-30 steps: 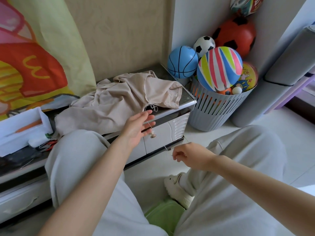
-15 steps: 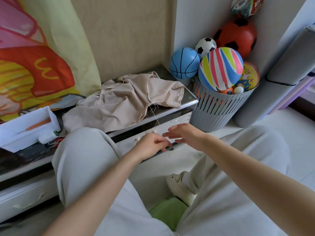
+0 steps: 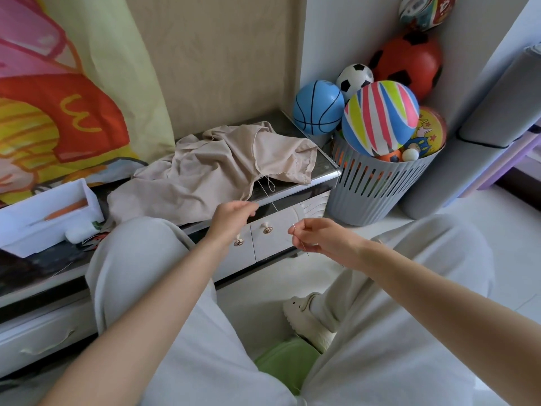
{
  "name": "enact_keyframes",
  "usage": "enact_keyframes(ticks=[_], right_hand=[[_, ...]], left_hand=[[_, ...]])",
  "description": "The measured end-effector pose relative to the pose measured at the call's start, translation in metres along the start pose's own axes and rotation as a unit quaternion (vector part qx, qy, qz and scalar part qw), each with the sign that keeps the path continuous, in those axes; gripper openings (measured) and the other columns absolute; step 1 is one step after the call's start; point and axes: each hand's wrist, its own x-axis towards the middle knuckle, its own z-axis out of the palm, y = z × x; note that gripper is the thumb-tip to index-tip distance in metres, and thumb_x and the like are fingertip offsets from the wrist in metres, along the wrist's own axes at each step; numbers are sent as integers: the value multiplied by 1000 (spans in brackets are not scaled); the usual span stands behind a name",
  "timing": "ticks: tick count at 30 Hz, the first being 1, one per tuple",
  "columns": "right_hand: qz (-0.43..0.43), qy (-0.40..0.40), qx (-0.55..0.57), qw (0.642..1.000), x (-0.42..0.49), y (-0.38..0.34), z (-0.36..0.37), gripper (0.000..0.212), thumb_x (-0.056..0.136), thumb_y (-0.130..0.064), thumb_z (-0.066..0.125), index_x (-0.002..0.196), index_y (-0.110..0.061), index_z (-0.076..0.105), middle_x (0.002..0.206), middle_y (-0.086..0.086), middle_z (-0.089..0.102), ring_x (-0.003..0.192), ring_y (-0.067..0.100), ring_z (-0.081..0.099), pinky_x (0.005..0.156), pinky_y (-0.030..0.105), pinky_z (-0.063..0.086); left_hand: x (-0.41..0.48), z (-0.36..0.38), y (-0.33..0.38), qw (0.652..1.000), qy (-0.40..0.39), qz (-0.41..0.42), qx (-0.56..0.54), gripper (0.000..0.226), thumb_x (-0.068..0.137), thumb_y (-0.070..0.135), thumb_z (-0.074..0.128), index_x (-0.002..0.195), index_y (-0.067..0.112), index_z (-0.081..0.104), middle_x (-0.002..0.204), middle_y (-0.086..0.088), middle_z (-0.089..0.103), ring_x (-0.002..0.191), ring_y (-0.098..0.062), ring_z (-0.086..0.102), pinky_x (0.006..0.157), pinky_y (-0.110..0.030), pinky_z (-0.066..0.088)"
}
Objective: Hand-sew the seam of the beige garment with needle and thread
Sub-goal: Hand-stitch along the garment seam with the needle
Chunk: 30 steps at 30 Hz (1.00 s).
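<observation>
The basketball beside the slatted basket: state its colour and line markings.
The basketball is light blue with black lines, seen in the head view.

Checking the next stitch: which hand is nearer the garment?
Left. The left hand, pinching the thread, sits just below the hanging edge of the garment; the right hand, pinching the needle, is farther right and lower.

A beige wall (image 3: 228, 60) rises behind a low cabinet (image 3: 278, 244) with drawers. A grey basket (image 3: 371, 189) of balls stands on the pale tiled floor (image 3: 468, 209), beside perhaps a rolled mat (image 3: 433, 186).
</observation>
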Motion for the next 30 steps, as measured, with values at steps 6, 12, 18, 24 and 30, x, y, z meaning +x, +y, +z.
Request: enact_keyframes(ticks=[6,12,18,24,30], right_hand=[[88,-88,-89,988,-8,12,-4,15,97,-4,47,88,-9,58,79,0,62,71,7,56,80,21,47],[193,-66,-130,970,-6,15,-9,13,97,-8,48,90,-10,59,78,-2,68,70,7,59,73,18,49],[122,177,-112,970,21,3,-16,17,94,-6,54,108,-2,64,85,1,59,75,10,53,67,15,47],[89,116,38,989,34,-27,0,12,97,-9,50,105,-9,59,104,6,65,76,10,56,62,16,43],[60,52,33,996,37,-35,6,10,97,-15,51,94,-15,60,86,-2,65,72,7,56,66,16,42]], left_hand=[[24,13,19,989,-54,-96,-98,25,91,40,56,108,20,60,95,6,70,79,-8,57,68,-22,38],[27,20,20,993,-23,-50,-106,4,88,26,65,84,24,67,72,11,68,67,-6,53,65,-20,38],[5,20,1,987,-127,63,78,10,89,14,62,83,12,70,67,5,66,69,-10,53,54,-6,40],[-12,22,-10,957,-176,98,210,14,88,21,63,77,26,71,65,11,69,86,-11,67,85,-28,48],[-9,17,-16,947,-187,99,241,13,90,20,60,85,21,72,66,13,67,80,-1,63,77,-17,45]])
